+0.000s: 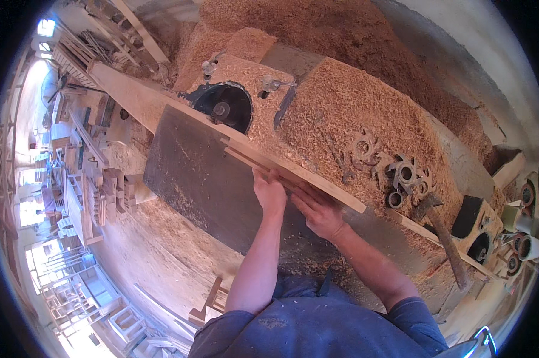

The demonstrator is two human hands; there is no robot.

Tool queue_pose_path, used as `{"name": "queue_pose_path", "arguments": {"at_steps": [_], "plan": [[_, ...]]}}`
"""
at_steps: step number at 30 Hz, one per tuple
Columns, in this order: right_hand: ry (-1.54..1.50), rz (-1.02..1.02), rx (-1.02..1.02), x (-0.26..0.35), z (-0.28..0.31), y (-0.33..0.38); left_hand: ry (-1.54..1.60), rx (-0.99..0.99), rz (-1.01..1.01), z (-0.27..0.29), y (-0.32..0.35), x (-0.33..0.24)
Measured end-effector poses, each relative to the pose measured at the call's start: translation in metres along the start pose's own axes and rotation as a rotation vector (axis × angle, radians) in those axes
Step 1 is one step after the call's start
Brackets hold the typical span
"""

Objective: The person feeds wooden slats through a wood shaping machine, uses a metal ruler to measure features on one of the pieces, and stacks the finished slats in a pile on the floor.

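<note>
Item: thin wooden strip (293, 173), lying flat on the dark metal tabletop (192, 173), long edge against the fence board (162, 107), which keeps it straight.
Left hand (269, 192): fingers extended, pressing the strip down.
Right hand (318, 210): flat, open, palm holding the strip to the fence.
Nearby: cutter guard (224, 106); sawdust heap (353, 113) with loose cutter heads (403, 173).
Containers: none visible.

A blue short-sleeved shirt, faded and dusty; forearms and 2 hands bare.
</note>
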State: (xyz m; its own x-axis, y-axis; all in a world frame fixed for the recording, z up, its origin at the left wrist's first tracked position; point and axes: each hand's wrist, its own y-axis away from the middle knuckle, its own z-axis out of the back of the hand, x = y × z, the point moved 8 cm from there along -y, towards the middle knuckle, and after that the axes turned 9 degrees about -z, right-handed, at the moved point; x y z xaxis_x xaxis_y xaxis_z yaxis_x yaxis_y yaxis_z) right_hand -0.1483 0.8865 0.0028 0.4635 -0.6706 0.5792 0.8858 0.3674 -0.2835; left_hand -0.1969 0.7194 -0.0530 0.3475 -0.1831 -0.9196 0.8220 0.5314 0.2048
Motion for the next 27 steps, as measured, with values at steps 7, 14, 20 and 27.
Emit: {"name": "queue_pose_path", "arguments": {"at_steps": [7, 14, 20, 27], "plan": [[0.077, 0.032, 0.004, 0.008, -0.015, -0.016, 0.053, 0.022, -0.015, 0.011, -0.022, 0.003], [0.006, -0.002, -0.049, 0.022, -0.022, -0.051, 0.099, 0.027, -0.027, 0.026, -0.052, -0.007], [0.028, 0.034, -0.058, 0.031, -0.051, -0.075, 0.1, 0.031, 0.072, 0.043, -0.079, -0.019], [0.025, 0.042, -0.119, 0.05, -0.087, -0.124, 0.133, -0.014, -0.051, 0.074, -0.143, -0.008]]}}
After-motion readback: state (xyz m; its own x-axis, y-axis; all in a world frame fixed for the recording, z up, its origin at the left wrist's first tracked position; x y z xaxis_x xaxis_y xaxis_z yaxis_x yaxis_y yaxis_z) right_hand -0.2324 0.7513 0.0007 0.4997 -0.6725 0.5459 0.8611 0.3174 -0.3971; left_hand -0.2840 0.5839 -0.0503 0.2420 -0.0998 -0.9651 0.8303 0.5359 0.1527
